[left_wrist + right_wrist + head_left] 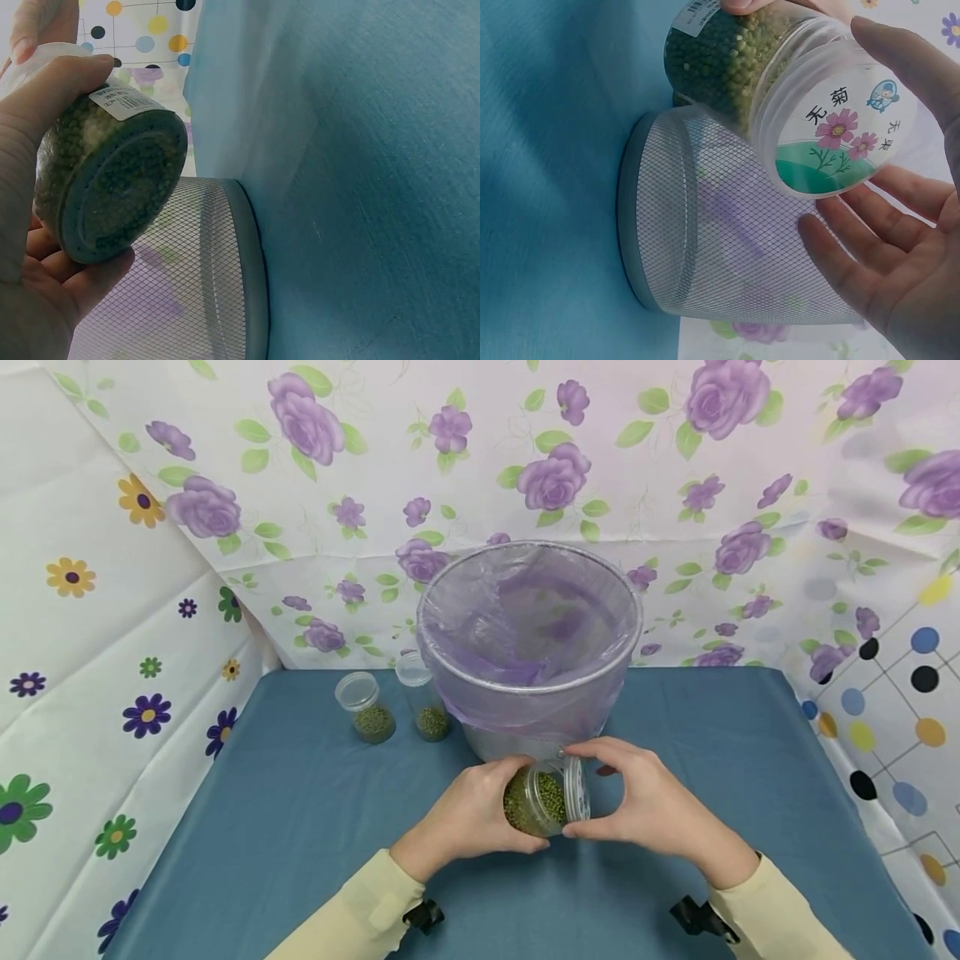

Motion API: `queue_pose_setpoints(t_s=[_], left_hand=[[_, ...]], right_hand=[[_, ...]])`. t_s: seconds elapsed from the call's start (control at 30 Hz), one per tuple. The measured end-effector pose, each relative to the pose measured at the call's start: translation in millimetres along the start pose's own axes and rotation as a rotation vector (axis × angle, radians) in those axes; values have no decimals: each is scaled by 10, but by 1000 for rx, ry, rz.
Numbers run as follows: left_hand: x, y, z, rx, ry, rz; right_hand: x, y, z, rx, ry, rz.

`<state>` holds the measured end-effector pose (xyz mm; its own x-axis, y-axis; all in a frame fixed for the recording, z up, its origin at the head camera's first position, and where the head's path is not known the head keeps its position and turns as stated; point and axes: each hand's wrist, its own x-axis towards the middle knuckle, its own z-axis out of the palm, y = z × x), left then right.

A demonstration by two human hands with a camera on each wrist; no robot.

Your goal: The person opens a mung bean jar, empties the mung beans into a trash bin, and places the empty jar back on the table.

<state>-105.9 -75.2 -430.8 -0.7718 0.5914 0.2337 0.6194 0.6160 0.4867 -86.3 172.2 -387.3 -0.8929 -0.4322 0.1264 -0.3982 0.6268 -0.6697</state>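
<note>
A clear jar of small green beans (552,800) is held tilted in front of the bin, above the table. My left hand (467,814) grips the jar's body, thumb on one side and fingers around the other; the left wrist view shows its round base (127,187) and a white barcode sticker (124,101). Thumb and fingers of my right hand (654,795) hold the edge of the lid (576,789), which sits at the jar's mouth. Pink flowers and printed characters mark the lid's label (840,135) in the right wrist view.
A metal mesh bin (483,742) with a translucent purple bag (517,702) over its rim stands just behind the hands. Left of it are a short lidded jar (373,723) and a taller one (432,722), both partly filled. Blue cloth (322,835) covers the table; patterned sheets hang around it.
</note>
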Motion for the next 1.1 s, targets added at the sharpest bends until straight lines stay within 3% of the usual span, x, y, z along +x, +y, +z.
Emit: queue_pose_setpoints(t_s=[0.17, 0.47, 0.87, 1.1], left_hand=[[-10, -15, -1, -45, 17, 4], [-26, -27, -16, -51, 24, 7], [-78, -84, -30, -60, 34, -25], [-88, -110, -41, -49, 35, -32]], right_hand=[[-3, 11, -17, -22, 38, -9], [-10, 52, -33, 50, 24, -11], [-59, 240, -164, 107, 29, 186], [-39, 509, -320, 54, 151, 303]])
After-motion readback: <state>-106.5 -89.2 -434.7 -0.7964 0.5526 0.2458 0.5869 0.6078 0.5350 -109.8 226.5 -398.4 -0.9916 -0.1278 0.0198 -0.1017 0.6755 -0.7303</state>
